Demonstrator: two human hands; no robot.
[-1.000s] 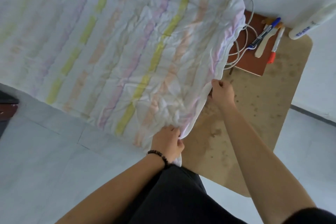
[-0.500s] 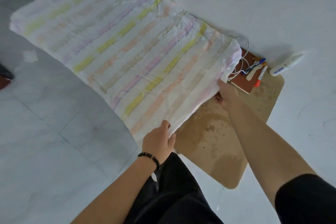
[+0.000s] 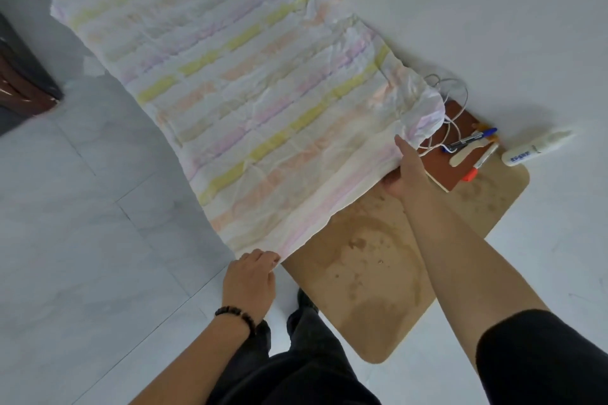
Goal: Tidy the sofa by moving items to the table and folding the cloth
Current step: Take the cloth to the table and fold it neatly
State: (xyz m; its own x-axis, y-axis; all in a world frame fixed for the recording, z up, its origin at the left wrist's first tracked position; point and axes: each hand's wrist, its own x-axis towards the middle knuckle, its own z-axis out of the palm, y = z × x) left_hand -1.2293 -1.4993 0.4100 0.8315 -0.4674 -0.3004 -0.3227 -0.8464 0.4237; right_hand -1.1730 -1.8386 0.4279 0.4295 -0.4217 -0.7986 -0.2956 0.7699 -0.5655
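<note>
You wear a bracelet [image 3: 236, 315] of small dark round beads, strung in a single row on your left wrist, just behind your left hand [image 3: 250, 284]. That forearm is bare. Your right arm is bare from your right hand [image 3: 409, 171] to past the elbow, where a plain black sleeve [image 3: 543, 362] begins with a rounded hem. You have on black trousers [image 3: 296, 368] of matte cloth, loosely creased, and the toe of a dark shoe [image 3: 305, 300] shows beyond them.
</note>
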